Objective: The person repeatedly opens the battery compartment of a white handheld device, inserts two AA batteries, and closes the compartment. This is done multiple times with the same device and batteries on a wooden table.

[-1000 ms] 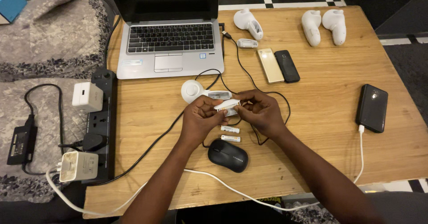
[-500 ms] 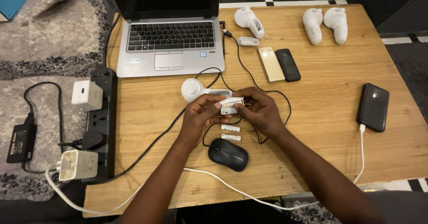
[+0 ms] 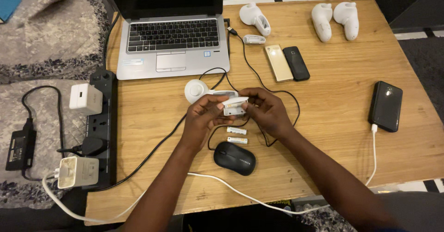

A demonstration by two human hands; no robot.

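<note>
Head view: both hands, left hand (image 3: 203, 116) and right hand (image 3: 268, 112), pinch a small white battery holder (image 3: 234, 107) above two loose batteries (image 3: 237, 135).

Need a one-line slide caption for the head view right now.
Left hand and right hand together hold a small white battery cover above two loose batteries and a black mouse on the wooden table.

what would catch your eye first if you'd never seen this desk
Mid-table, the left hand and right hand pinch a small white part between their fingers, with two batteries and a black mouse just below. A laptop sits at the far left edge, white controllers at the far right.
</note>
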